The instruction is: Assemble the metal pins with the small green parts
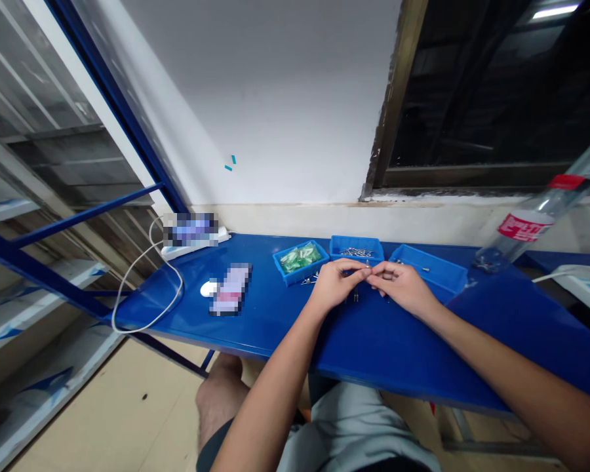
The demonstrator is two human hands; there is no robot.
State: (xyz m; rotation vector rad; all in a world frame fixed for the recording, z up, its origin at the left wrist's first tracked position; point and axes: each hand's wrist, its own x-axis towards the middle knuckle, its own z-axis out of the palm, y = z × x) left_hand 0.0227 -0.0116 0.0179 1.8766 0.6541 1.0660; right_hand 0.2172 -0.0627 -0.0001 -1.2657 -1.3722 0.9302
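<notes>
My left hand (337, 285) and my right hand (400, 288) meet above a blue table (398, 347), their fingertips pinched together around a small metal part (368, 269) that is mostly hidden. Behind them stand several shallow blue bins. The middle bin (356, 246) holds loose metal pins, the left bin (288, 270) holds green packets, and the right bin (427, 270) lies nearest my right hand. A few loose metal pins (354, 295) lie on the table under my hands.
A clear plastic bottle (526, 226) with a red label lies at the right. To the left are a white power strip (196, 242), a white cable (147, 308), a white mouse (209, 288) and a blurred object (231, 290). Metal shelving (44, 282) stands left.
</notes>
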